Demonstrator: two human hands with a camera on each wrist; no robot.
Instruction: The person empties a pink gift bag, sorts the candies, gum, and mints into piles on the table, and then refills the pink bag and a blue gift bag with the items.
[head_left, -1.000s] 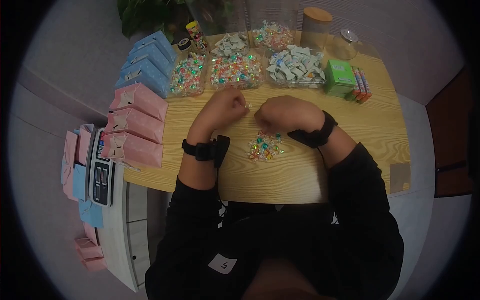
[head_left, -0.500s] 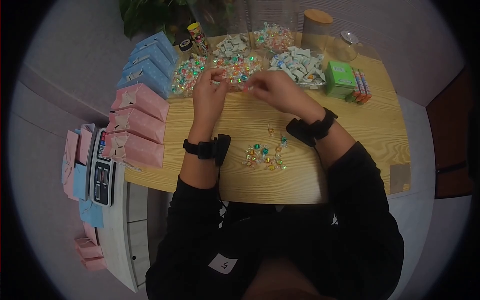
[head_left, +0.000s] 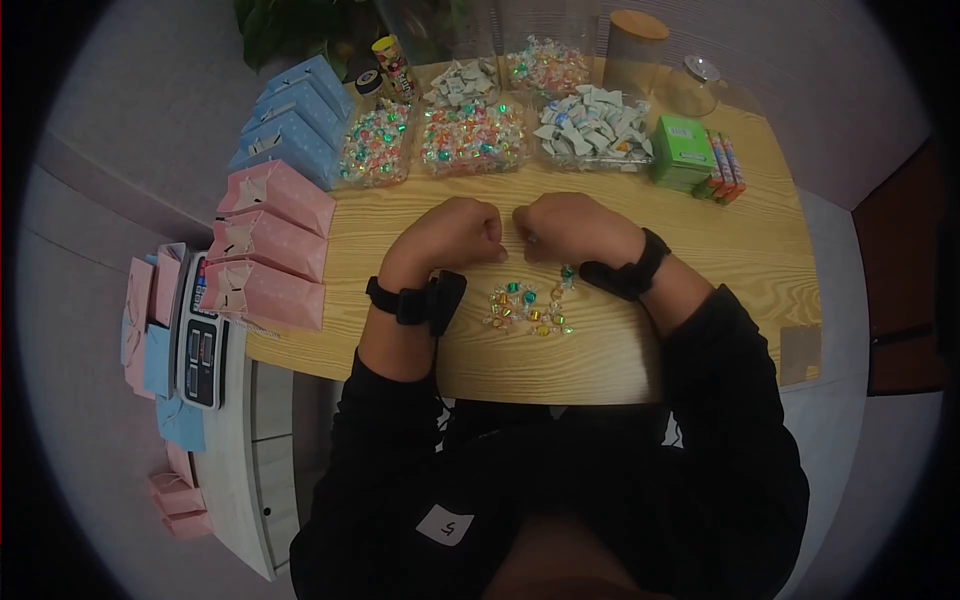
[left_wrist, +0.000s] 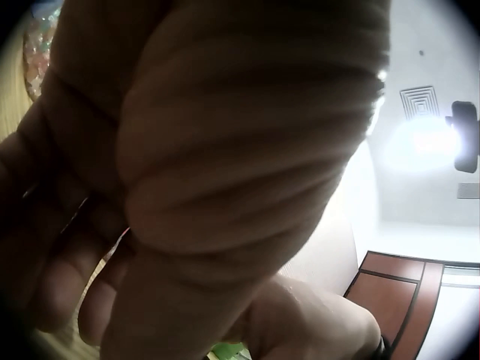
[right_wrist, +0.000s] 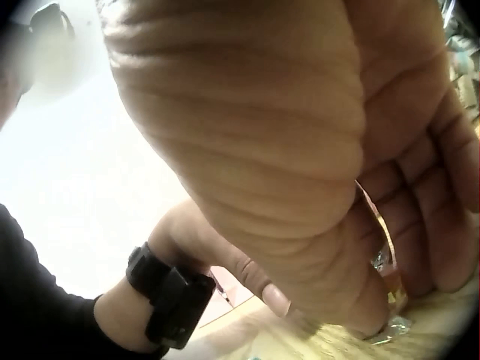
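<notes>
My left hand (head_left: pixel 455 232), fingers curled downward, is over the middle of the table, just behind a loose pile of wrapped candies (head_left: pixel 528 297). Whether it holds anything I cannot tell, as the palm blocks the left wrist view. Facing it across a narrow gap is my right hand (head_left: pixel 580 228), bent down with its fingertips close over the wood. In the right wrist view, a clear and gold candy wrapper (right_wrist: pixel 395 328) shows at the thumb tip, between thumb and fingers. The pile has green, gold and orange pieces.
Clear bins of wrapped candies (head_left: pixel 473 140) and white packets (head_left: pixel 595 130) line the back. A green box (head_left: pixel 684 150) stands right of them beside colourful tubes (head_left: pixel 725 165). Blue bags (head_left: pixel 290 130) and pink bags (head_left: pixel 270 240) line the left edge, near a scale (head_left: pixel 202 360).
Both hands went from above the pile to the candy bins at the back, then returned toward the pile. A candy lying behind the pile is now hidden near the right hand.
</notes>
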